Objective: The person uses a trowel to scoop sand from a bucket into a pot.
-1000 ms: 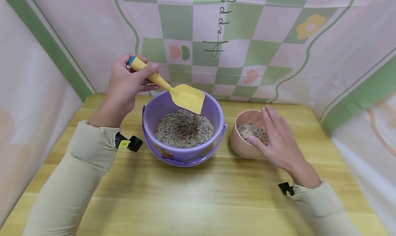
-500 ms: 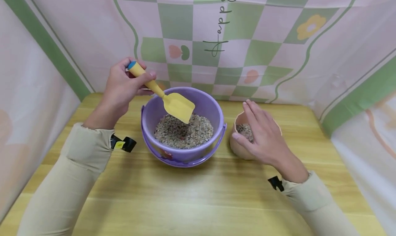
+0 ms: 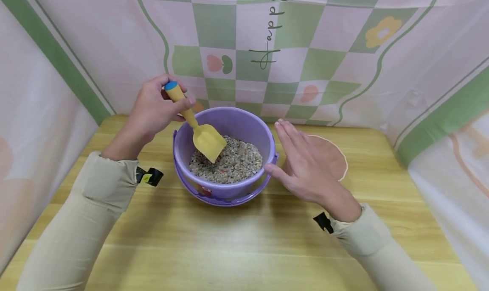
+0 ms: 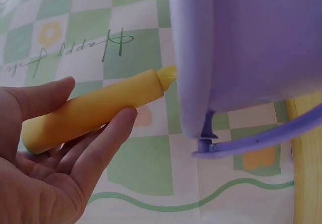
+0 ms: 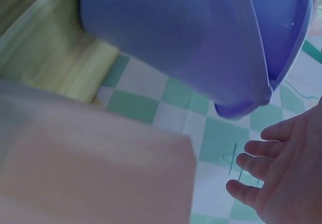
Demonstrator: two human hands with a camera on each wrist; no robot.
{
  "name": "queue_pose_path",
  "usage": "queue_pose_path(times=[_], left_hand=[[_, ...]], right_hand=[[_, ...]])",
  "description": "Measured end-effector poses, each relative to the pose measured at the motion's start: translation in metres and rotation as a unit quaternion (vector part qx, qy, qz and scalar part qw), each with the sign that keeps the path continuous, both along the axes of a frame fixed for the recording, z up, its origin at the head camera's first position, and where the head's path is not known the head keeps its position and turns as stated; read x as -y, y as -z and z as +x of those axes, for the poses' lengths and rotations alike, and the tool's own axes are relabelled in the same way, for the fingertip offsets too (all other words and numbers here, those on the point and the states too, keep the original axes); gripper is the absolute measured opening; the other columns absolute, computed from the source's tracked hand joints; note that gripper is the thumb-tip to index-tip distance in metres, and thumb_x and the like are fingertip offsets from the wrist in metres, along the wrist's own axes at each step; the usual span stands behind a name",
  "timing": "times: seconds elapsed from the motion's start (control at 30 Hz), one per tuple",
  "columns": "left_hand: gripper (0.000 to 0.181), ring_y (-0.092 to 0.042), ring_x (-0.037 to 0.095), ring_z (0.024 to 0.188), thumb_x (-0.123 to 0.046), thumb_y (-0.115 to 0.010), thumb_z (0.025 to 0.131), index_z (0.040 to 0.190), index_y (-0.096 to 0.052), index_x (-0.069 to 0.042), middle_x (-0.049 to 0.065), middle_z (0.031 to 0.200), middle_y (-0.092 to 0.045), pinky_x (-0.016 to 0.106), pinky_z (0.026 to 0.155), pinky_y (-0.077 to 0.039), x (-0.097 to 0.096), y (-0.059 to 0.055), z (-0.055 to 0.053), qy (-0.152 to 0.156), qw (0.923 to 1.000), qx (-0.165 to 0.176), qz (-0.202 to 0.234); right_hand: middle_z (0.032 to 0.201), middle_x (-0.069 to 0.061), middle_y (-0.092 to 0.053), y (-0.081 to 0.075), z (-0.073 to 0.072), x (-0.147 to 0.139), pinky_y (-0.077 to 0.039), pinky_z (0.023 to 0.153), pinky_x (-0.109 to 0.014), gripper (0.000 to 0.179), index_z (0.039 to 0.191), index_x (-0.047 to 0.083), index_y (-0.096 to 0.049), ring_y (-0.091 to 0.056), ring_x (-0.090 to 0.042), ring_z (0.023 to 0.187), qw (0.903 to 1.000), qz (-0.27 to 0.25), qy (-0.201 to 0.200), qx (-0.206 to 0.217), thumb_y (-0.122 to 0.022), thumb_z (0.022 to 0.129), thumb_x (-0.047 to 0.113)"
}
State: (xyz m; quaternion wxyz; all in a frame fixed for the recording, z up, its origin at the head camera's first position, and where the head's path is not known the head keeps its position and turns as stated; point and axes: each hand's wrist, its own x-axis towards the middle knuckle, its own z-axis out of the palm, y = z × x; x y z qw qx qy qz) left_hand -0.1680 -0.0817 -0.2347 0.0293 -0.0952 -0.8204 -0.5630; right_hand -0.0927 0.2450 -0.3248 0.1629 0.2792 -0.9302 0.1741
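My left hand (image 3: 154,106) grips the handle of a yellow toy shovel (image 3: 208,140), whose blue cap points up. The shovel's blade slants down inside the purple bucket (image 3: 225,115), its tip at the gravel (image 3: 242,159). In the left wrist view, thumb and fingers hold the yellow handle (image 4: 95,110) beside the bucket's outer wall (image 4: 193,58). My right hand (image 3: 305,172), fingers straight, is over the gap between the bucket and a peach-coloured pot (image 3: 332,155). It hides much of the pot, including its contents. Nothing is in the right fingers (image 5: 259,166).
Bucket and pot stand side by side on a wooden table (image 3: 229,248). The bucket's purple carrying handle (image 3: 229,202) hangs down at the front. A patterned cloth (image 3: 256,36) rises behind the table's back edge, with pale cloth at both sides.
My left hand has lowered the shovel leftward, bringing its blade down to the gravel. My right hand has moved left from the pot toward the bucket's rim.
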Motion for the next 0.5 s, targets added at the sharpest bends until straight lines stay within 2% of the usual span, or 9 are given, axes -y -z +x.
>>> queue_pose_path(times=[0.27, 0.5], left_hand=[[0.028, -0.063, 0.023, 0.088, -0.017, -0.075, 0.091, 0.11, -0.057, -0.006, 0.012, 0.101, -0.058, 0.031, 0.068, -0.063, -0.002, 0.001, 0.0, 0.016, 0.9974, -0.026, -0.065], [0.024, -0.064, 0.028, 0.093, -0.013, -0.072, 0.092, 0.106, -0.057, -0.002, 0.015, 0.107, -0.061, 0.028, 0.064, -0.061, -0.004, 0.005, -0.003, 0.046, 0.9856, -0.073, -0.146]], right_hand=[[0.165, -0.01, -0.013, 0.002, 0.0, 0.014, -0.017, 0.124, -0.05, 0.091, 0.16, 0.008, -0.01, -0.015, -0.028, 0.151, 0.9999, 0.01, -0.005, -0.004, -0.041, 0.097, 0.067], [0.166, -0.006, -0.005, 0.005, -0.001, 0.022, -0.013, 0.125, -0.047, 0.093, 0.16, 0.01, -0.004, -0.01, -0.025, 0.152, 0.9997, 0.011, 0.007, 0.023, -0.038, 0.097, 0.069]])
